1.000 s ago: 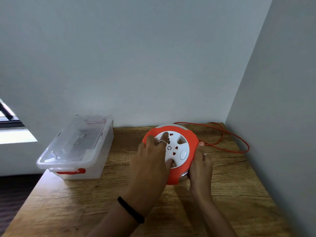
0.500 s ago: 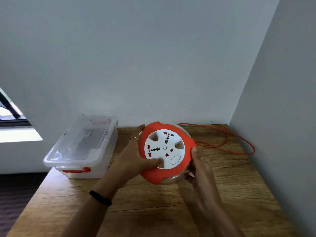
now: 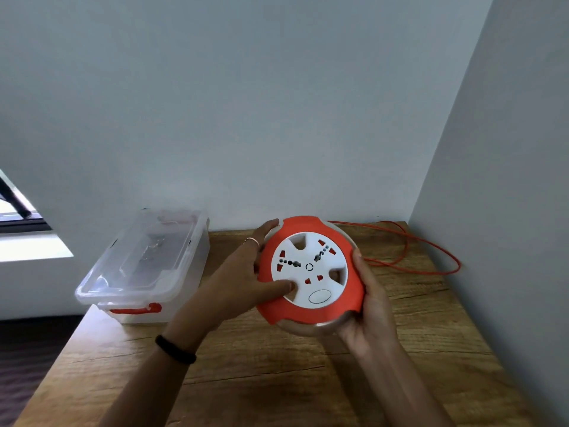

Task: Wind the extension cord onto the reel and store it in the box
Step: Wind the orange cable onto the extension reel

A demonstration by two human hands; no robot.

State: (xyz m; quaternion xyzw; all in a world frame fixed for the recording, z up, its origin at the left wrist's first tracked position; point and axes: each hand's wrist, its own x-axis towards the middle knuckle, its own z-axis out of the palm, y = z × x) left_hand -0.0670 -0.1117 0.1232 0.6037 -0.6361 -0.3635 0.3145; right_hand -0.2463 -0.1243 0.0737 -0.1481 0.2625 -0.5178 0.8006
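Reel [image 3: 309,272] tilted, held off table [image 3: 277,380] | left hand [image 3: 243,282] and right hand [image 3: 369,315] grip rim | cord [image 3: 431,257] seemingly slack

L hand [image 3: 243,278] fingers spread, thumb extended; R hand [image 3: 369,309] cupped, palm up, gripping.

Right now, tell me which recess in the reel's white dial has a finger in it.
The lower-left recess: the left hand has a fingertip there; the other two are empty.

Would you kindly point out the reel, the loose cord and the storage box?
reel [image 3: 309,266]: head view, white socket face.
loose cord [image 3: 443,257]: head view, loop on table.
storage box [image 3: 144,257]: head view, clear lid.
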